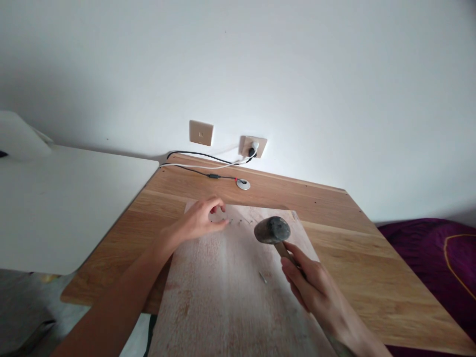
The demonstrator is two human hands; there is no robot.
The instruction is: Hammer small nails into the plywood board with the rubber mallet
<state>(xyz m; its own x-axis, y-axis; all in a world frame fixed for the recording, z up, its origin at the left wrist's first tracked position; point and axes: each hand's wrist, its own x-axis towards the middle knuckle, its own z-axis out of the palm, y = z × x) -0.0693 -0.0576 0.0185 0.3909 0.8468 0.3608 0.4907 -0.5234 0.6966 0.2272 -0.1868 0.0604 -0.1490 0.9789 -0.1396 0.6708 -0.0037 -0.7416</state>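
Observation:
My right hand [308, 280] grips the handle of a rubber mallet [273, 230], whose dark head hangs over the right part of a pale, worn wooden board [223, 287]. Across the far part of the board runs a row of several small nails [240, 222] standing up. My left hand [204, 218] is at the left end of that row, thumb and curled fingers apart, with nothing visible between them. One loose nail [263, 276] lies flat on the board, left of my right hand.
Beneath the board is a wooden desk [349, 248]. Black and white cables [213, 176] run along its back to a wall socket [254, 147], past a round grommet [243, 184]. A white tabletop [74, 203] stands at left, purple fabric [420, 253] at right.

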